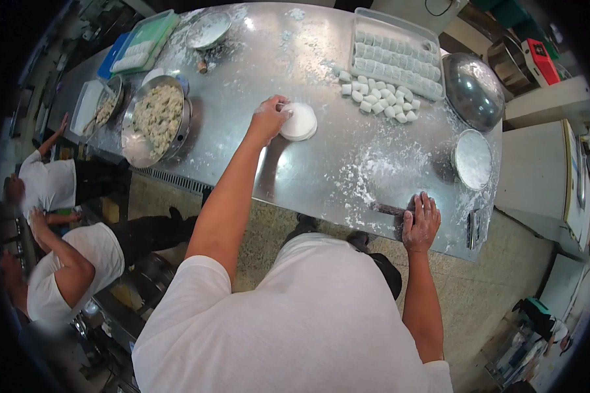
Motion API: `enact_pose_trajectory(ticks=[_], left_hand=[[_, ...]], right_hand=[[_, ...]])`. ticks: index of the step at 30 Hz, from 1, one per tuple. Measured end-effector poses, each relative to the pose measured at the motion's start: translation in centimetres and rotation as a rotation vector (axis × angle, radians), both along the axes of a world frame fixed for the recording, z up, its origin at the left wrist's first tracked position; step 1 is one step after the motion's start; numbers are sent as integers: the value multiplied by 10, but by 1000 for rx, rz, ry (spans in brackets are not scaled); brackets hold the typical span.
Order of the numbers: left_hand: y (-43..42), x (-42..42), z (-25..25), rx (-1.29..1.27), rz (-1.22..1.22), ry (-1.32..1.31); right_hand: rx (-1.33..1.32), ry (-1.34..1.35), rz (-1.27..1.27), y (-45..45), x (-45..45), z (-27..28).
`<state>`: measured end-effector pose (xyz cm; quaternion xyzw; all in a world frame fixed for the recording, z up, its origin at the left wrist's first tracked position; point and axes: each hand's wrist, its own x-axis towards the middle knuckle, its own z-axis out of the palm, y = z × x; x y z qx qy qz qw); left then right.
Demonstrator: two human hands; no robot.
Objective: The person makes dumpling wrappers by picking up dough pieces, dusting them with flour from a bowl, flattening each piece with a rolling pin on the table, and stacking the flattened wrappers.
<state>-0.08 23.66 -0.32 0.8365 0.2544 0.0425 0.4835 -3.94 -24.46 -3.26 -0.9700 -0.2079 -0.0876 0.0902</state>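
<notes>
My left hand point(269, 120) reaches to the middle of the steel table, its fingers curled at the left edge of a stack of round white dough wrappers point(300, 122). The stack lies on the metal surface. Near the table's front edge, my right hand point(422, 224) lies palm down with fingers stretched out, over the right end of a dark rolling pin point(388, 209). Loose flour point(367, 177) is scattered left of and beyond this hand. Small cut dough pieces point(385, 99) sit in a cluster farther back.
A clear tray point(400, 49) holds rows of dough pieces at the back. To the right are a domed metal bowl point(473, 92), a flour bowl point(473, 159) and a dough scraper point(473, 229). A filling bowl point(137, 152) stands left. Two people point(78, 265) work at far left.
</notes>
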Motion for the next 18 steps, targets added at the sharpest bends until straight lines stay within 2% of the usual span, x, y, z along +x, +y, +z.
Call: enact_pose_trajectory(ticks=[5, 7, 8, 10, 13, 17, 18], left_hand=[[6, 1, -9, -93, 20, 9], [3, 1, -11, 338, -69, -27], [2, 8, -14, 338, -72, -33], [0, 28, -21, 744, -176, -258], [-24, 79, 3, 585, -240, -255], [-36, 158, -24, 482, -222, -232], [-38, 170, -35, 598, -237, -205]], right_hand=[[27, -4, -5, 0, -2, -2], [41, -12, -5, -1, 2, 0], [42, -14, 0, 0, 2, 1], [50, -10, 12, 0, 1, 1], [39, -21, 28, -1, 2, 2], [70, -11, 34, -2, 3, 2], [74, -19, 35, -3, 3, 2]])
